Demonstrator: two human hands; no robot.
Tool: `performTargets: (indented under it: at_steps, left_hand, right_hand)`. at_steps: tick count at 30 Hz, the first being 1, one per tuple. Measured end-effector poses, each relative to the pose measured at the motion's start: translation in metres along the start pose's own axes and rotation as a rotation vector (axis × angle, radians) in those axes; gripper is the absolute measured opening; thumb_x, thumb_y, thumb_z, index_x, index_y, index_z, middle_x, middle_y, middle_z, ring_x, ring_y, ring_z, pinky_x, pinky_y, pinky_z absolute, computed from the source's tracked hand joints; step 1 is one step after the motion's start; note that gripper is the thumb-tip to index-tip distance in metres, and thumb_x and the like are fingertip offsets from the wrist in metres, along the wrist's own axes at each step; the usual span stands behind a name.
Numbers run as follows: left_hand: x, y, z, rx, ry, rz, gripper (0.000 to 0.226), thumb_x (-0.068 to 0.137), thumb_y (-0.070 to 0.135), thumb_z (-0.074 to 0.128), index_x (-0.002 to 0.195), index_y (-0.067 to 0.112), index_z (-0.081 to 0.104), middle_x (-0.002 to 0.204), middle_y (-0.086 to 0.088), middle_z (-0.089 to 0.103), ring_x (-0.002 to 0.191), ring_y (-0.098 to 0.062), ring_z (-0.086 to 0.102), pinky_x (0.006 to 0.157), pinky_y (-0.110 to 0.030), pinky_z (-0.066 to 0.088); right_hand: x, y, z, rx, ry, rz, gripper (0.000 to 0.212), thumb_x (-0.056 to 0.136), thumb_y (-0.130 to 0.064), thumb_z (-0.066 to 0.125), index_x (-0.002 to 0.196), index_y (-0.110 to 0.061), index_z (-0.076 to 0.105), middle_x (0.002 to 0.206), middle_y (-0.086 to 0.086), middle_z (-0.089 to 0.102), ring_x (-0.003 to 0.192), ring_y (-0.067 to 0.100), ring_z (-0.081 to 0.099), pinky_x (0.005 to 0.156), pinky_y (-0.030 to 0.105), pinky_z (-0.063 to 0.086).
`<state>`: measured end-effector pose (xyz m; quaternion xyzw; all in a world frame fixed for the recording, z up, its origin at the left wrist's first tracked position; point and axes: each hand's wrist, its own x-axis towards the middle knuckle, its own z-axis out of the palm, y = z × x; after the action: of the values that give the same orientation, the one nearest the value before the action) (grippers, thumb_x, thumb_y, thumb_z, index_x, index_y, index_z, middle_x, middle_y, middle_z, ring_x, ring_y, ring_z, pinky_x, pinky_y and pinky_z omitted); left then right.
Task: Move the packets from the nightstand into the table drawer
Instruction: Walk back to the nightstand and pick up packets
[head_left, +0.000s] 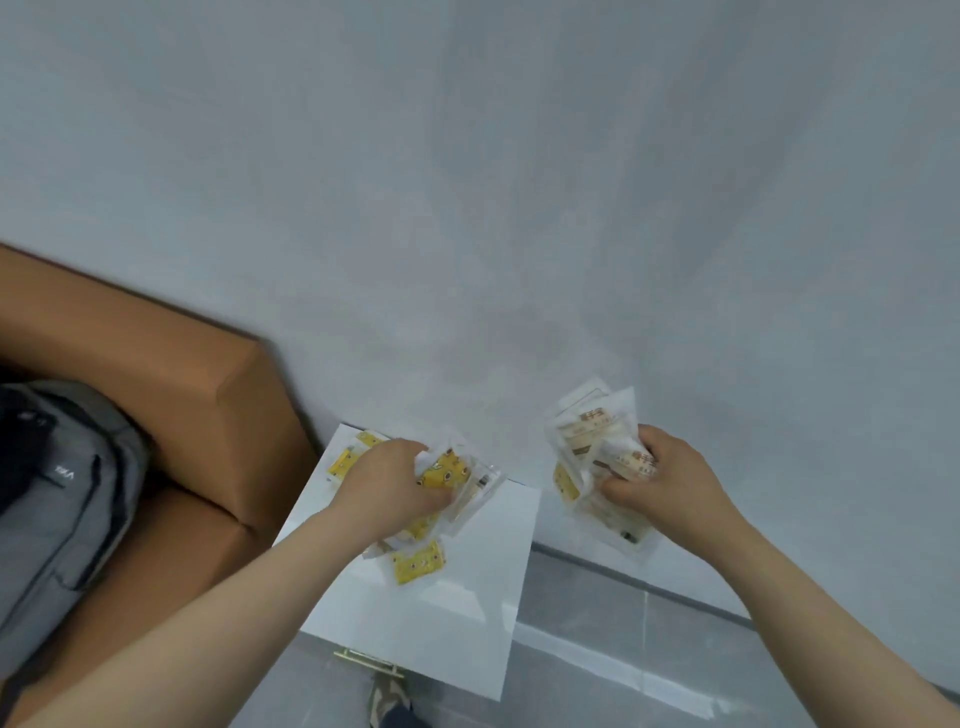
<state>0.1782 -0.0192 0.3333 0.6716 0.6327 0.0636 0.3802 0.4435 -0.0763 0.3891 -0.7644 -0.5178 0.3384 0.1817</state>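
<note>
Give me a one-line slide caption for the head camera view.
At the white nightstand, the left hand grips yellow packets while the right hand holds a bundle of beige packets.

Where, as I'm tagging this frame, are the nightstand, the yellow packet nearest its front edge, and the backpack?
nightstand (467, 623): head view, bare white top near the front edge.
yellow packet (418, 562): head view, middle of its printed face.
backpack (72, 519): head view, grey front panel.

Backpack (62, 493) logo unreadable; print on packets (597, 436) blurred, perhaps Chinese
</note>
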Motion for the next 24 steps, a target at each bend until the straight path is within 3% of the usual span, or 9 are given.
performTargets:
  at_steps: [2,5,13,17,20,24]
  left_hand:
    - [-0.005,0.019,0.001,-0.008,-0.017,0.062,0.036,0.072,0.034,0.070,0.058,0.016,0.042,0.057,0.000,0.043,0.058,-0.018,0.048,0.050,-0.030,0.032]
    - [-0.014,0.056,0.008,0.014,-0.015,0.145,0.043,0.071,0.029,0.070,0.053,0.019,0.033,0.051,0.004,0.037,0.049,-0.013,0.038,0.047,-0.028,0.025]
    - [-0.056,0.181,0.064,0.060,-0.054,0.346,0.030,0.071,0.033,0.071,0.057,0.018,0.050,0.056,0.002,0.051,0.054,-0.015,0.051,0.048,-0.025,0.033]
    - [-0.088,0.244,0.108,0.084,-0.123,0.434,0.024,0.071,0.035,0.072,0.072,0.012,0.065,0.068,-0.004,0.066,0.065,-0.018,0.063,0.054,-0.029,0.046]
    - [-0.111,0.290,0.146,0.107,-0.184,0.523,0.025,0.071,0.036,0.072,0.078,0.013,0.068,0.074,-0.005,0.069,0.069,-0.018,0.066,0.064,-0.037,0.054]
    - [-0.136,0.351,0.193,0.172,-0.279,0.639,0.024,0.071,0.036,0.073,0.075,0.013,0.067,0.073,-0.005,0.068,0.069,-0.019,0.065,0.063,-0.035,0.052]
  right_hand:
    - [-0.012,0.003,-0.023,0.063,0.032,0.004,0.028,0.073,-0.016,0.073,0.097,-0.025,0.062,0.088,-0.007,0.069,0.080,0.015,0.065,0.074,0.039,0.055]
    - [-0.035,0.016,-0.056,0.134,0.106,-0.011,0.031,0.073,-0.013,0.072,0.097,-0.029,0.061,0.089,-0.007,0.069,0.082,0.014,0.065,0.075,0.037,0.055]
    - [-0.124,0.088,-0.144,0.124,0.291,0.009,0.029,0.072,-0.012,0.068,0.095,-0.030,0.060,0.085,-0.007,0.068,0.078,0.010,0.063,0.068,0.032,0.053]
    - [-0.179,0.139,-0.192,0.145,0.407,0.080,0.029,0.073,-0.012,0.068,0.095,-0.027,0.060,0.085,-0.008,0.067,0.076,0.009,0.062,0.064,0.027,0.051]
    - [-0.223,0.179,-0.225,0.150,0.472,0.150,0.029,0.073,-0.011,0.068,0.097,-0.025,0.060,0.086,-0.007,0.067,0.077,0.009,0.063,0.063,0.025,0.051]
    - [-0.277,0.229,-0.257,0.112,0.562,0.266,0.025,0.072,-0.015,0.069,0.095,-0.021,0.059,0.084,-0.005,0.067,0.077,0.012,0.063,0.065,0.032,0.052]
